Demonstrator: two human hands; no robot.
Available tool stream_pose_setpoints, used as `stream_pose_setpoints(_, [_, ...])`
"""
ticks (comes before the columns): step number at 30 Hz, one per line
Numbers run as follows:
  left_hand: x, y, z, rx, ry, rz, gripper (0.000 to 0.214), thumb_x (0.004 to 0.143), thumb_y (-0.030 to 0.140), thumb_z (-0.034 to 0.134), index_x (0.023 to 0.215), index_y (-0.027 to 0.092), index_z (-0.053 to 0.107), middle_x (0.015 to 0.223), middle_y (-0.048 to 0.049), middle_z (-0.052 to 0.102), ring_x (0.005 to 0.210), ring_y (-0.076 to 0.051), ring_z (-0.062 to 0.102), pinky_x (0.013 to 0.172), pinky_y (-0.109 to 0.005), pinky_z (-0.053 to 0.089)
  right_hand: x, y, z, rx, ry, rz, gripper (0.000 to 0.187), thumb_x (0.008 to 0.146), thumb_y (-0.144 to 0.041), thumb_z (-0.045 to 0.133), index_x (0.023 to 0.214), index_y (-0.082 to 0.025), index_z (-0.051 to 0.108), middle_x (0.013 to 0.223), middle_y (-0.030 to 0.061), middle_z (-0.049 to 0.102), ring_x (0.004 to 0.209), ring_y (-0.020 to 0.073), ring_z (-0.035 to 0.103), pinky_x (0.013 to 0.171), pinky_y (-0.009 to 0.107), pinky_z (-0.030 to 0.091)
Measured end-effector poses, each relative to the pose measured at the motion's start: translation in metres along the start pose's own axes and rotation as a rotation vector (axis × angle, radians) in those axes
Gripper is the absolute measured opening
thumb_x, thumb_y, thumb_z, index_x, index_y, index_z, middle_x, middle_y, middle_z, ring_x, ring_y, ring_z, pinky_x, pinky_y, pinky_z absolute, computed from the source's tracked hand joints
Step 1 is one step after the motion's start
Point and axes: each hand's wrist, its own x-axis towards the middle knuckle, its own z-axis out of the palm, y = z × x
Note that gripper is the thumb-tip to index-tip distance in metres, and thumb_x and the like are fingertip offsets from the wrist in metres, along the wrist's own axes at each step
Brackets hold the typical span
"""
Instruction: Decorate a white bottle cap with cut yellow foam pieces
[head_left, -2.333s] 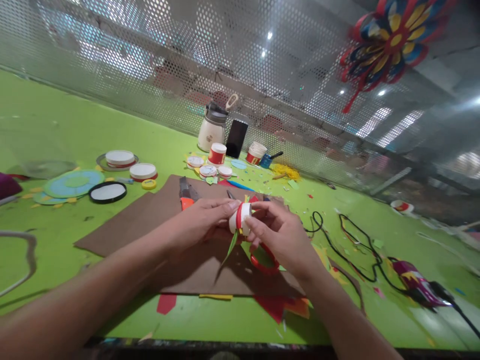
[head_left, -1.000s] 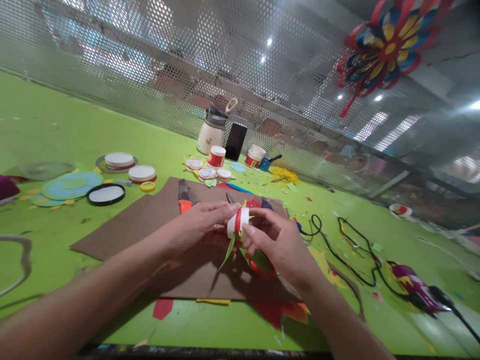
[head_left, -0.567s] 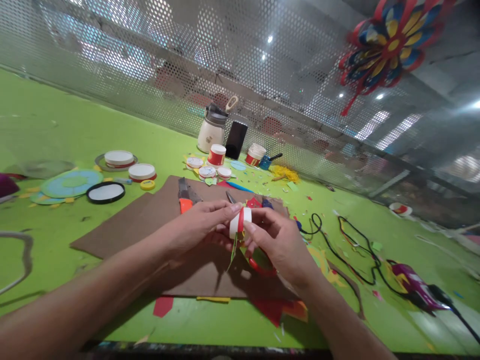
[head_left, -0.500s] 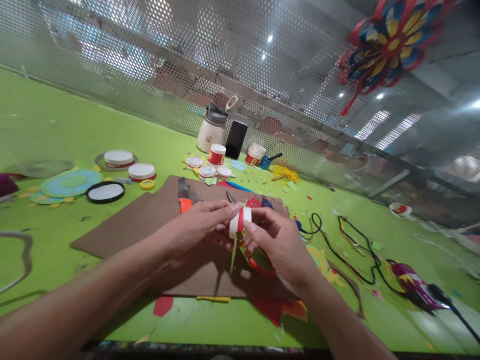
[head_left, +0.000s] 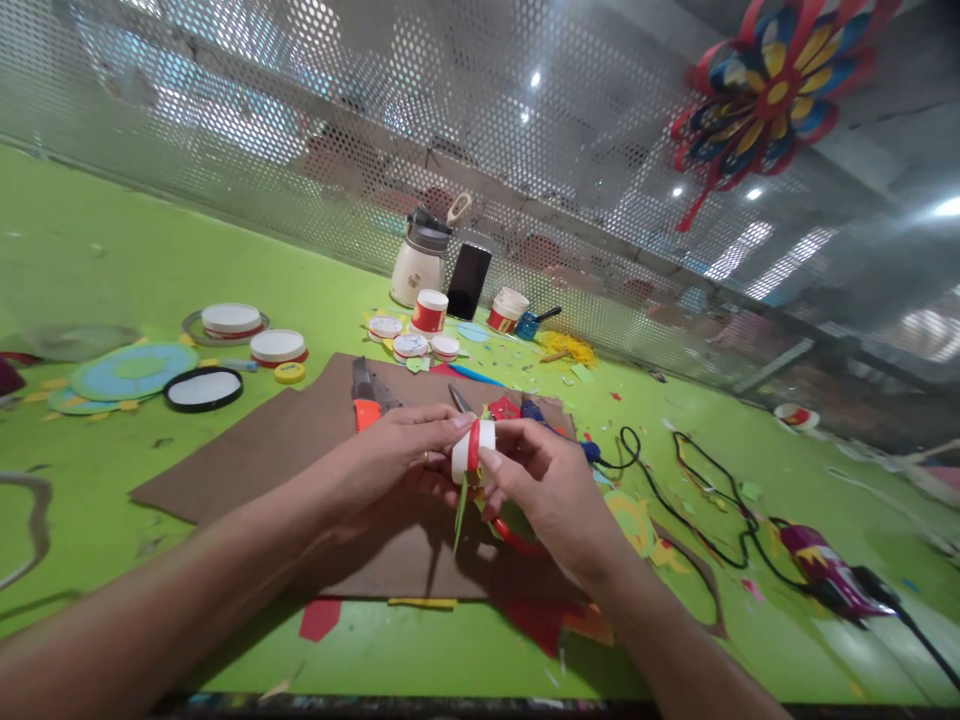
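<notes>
Between my two hands is a small white paper ring with a red band (head_left: 474, 452) around it, held above a brown cardboard sheet (head_left: 300, 440). A thin green paper strip (head_left: 460, 520) hangs down from it. My left hand (head_left: 420, 450) pinches the ring's left side, thumb on top. My right hand (head_left: 544, 475) grips its right side with thumb and fingertips. Under my right hand lie scissors with red handles (head_left: 517, 540), their blades (head_left: 459, 398) pointing away. Beyond my left hand rests an orange utility knife (head_left: 366, 400). Fingers partly hide the ring.
White and red paper tubs (head_left: 429, 312), a pitcher (head_left: 420, 265) and a phone (head_left: 469, 280) stand at the back. White lids (head_left: 278, 346) and blue paper discs (head_left: 135, 370) lie left. A black cord (head_left: 712, 535) and a purple device (head_left: 829, 570) are right. Paper scraps dot the green table (head_left: 247, 655).
The view has shifted slightly, so most things sit a little further left. Both hands keep hold of the ring, which has turned very slightly; the green strip still dangles.
</notes>
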Motion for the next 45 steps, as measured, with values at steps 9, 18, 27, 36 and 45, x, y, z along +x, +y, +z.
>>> stream_pose_setpoints(9, [-0.002, -0.001, 0.005, -0.021, 0.04, 0.006, 0.018, 0.081, 0.032, 0.066, 0.087, 0.015, 0.067, 0.079, -0.0072, 0.066, 0.08, -0.024, 0.065, 0.078, -0.042, 0.051, 0.002, 0.002, 0.0, -0.007, 0.009, -0.003, 0.027, 0.078, -0.036, 0.066, 0.097, -0.017, 0.06, 0.07, -0.0021, 0.058, 0.053, 0.0116, 0.057, 0.052, 0.027, 0.051])
stream_pose_setpoints(18, [-0.003, 0.0, 0.01, -0.029, 0.069, -0.024, 0.017, 0.086, 0.03, 0.059, 0.087, 0.016, 0.067, 0.083, -0.0085, 0.067, 0.075, -0.021, 0.062, 0.07, -0.036, 0.051, 0.002, 0.003, 0.0, -0.035, 0.026, -0.002, 0.028, 0.078, -0.036, 0.067, 0.098, -0.017, 0.063, 0.072, -0.0004, 0.062, 0.054, 0.0113, 0.056, 0.053, 0.026, 0.05])
stream_pose_setpoints(27, [-0.006, -0.002, 0.015, -0.064, 0.077, -0.009, 0.019, 0.086, 0.03, 0.057, 0.092, 0.016, 0.069, 0.082, -0.0091, 0.068, 0.075, -0.022, 0.06, 0.073, -0.038, 0.049, 0.001, 0.004, 0.0, -0.047, 0.035, -0.004, 0.033, 0.077, -0.04, 0.069, 0.098, -0.016, 0.063, 0.074, 0.0014, 0.063, 0.056, 0.0119, 0.057, 0.053, 0.027, 0.053])
stream_pose_setpoints(36, [-0.001, -0.001, 0.006, -0.041, 0.016, 0.004, 0.015, 0.084, 0.028, 0.064, 0.09, 0.017, 0.07, 0.075, -0.0053, 0.066, 0.07, -0.018, 0.058, 0.082, -0.038, 0.048, 0.002, 0.004, -0.001, -0.044, 0.011, 0.0, 0.038, 0.078, -0.042, 0.069, 0.103, -0.015, 0.062, 0.073, 0.0018, 0.063, 0.057, 0.0122, 0.058, 0.054, 0.027, 0.053])
stream_pose_setpoints(45, [0.003, -0.001, 0.003, -0.028, -0.02, -0.04, 0.027, 0.091, 0.036, 0.055, 0.09, 0.014, 0.069, 0.082, -0.0078, 0.065, 0.074, -0.018, 0.06, 0.065, -0.03, 0.051, 0.007, 0.01, -0.006, -0.046, 0.019, 0.003, 0.041, 0.078, -0.048, 0.07, 0.1, -0.014, 0.062, 0.073, 0.0017, 0.062, 0.058, 0.0123, 0.058, 0.051, 0.025, 0.051])
